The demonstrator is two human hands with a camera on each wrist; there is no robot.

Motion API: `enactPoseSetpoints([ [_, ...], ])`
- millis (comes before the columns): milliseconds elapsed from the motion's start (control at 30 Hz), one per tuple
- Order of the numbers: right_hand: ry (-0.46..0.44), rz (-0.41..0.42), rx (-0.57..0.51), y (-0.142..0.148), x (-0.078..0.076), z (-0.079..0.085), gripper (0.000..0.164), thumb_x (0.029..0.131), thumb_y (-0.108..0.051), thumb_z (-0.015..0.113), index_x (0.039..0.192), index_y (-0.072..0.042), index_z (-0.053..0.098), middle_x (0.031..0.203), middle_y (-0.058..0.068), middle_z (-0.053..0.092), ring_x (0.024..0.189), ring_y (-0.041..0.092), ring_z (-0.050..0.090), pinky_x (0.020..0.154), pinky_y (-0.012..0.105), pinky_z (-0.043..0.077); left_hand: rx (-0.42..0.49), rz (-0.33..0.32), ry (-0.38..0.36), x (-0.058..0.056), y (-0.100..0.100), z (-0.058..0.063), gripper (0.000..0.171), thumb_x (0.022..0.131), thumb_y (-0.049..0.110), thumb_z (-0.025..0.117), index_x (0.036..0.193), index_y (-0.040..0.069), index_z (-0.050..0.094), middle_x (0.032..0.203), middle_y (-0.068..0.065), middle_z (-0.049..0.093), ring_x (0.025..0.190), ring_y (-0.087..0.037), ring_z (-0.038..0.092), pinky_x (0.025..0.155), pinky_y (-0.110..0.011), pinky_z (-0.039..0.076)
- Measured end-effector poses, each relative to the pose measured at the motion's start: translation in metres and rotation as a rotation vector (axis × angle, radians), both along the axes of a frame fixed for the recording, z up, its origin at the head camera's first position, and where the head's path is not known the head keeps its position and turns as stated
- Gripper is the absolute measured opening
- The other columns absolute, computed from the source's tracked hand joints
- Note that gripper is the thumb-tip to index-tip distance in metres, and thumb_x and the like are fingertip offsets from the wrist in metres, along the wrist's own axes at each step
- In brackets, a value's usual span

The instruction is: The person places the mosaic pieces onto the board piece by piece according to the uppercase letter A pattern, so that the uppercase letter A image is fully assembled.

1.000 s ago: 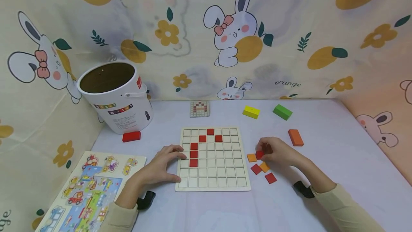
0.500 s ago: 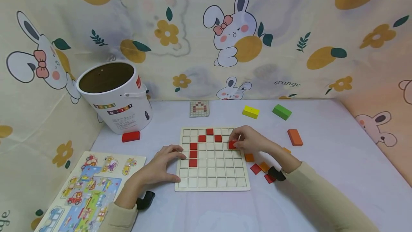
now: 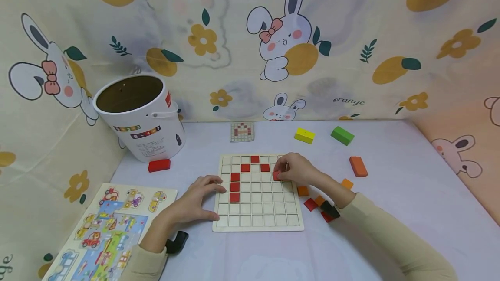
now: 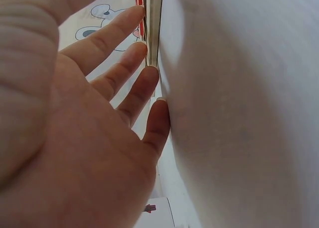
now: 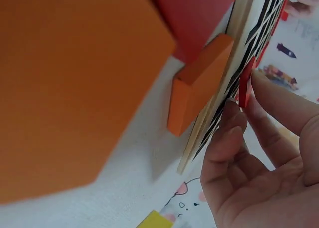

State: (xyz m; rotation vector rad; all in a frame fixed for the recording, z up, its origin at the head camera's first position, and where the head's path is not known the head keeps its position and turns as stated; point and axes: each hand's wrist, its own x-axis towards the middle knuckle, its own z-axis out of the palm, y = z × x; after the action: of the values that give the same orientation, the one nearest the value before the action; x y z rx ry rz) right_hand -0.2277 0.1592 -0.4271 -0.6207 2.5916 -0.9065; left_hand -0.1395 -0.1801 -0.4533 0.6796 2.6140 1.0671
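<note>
A cream square board with a grid lies on the table, several red square tiles set in its cells. My right hand is over the board's upper right part. Between thumb and fingers it pinches a red square tile, seen tilted on edge against the grid in the right wrist view, this tile close over the cells. My left hand touches the board's left edge with fingers spread; in the left wrist view the fingertips are right at that edge.
Loose orange tiles and red tiles lie right of the board. Behind it are a small pattern card, a yellow block and a green block. A white bucket and a picture puzzle stand left.
My right hand has taken a red tile from the loose pile and carried it left onto the board, then shifted it slightly further left. The left hand has stayed in place.
</note>
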Motion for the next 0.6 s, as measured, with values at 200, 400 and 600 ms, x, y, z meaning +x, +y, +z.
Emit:
enactPoseSetpoints([
  [200,0.082,0.005,0.071,0.003,0.01,0.009,0.022,0.088,-0.014,0.076,0.108,-0.005,0.072,0.087,0.002,0.062,0.081,0.021,0.055,0.069,0.031,0.049,-0.002,-0.001,-0.006,0.0,0.0,0.0,0.063,0.069,0.03,0.092,0.125,0.022,0.065,0.147,-0.002,0.043,0.14,-0.03,0.031,0.113,-0.062,0.025],
  [400,0.247,0.215,0.311,0.02,0.038,0.017,0.063,0.092,-0.04,0.07,0.142,-0.006,0.054,0.148,0.017,0.046,0.136,0.041,0.038,0.103,0.063,0.038,-0.003,-0.009,0.0,-0.001,0.001,0.0,0.062,0.069,0.03,0.092,0.124,0.022,0.065,0.147,-0.002,0.044,0.139,-0.03,0.032,0.113,-0.062,0.026],
  [600,0.184,0.313,0.369,0.028,0.06,0.013,0.083,0.092,-0.058,0.06,0.155,-0.011,0.034,0.165,0.01,0.019,0.15,0.042,0.002,0.11,0.074,0.005,-0.011,0.005,0.002,0.0,0.0,-0.001,0.062,0.067,0.03,0.092,0.123,0.023,0.065,0.146,0.0,0.044,0.138,-0.028,0.033,0.112,-0.061,0.027],
])
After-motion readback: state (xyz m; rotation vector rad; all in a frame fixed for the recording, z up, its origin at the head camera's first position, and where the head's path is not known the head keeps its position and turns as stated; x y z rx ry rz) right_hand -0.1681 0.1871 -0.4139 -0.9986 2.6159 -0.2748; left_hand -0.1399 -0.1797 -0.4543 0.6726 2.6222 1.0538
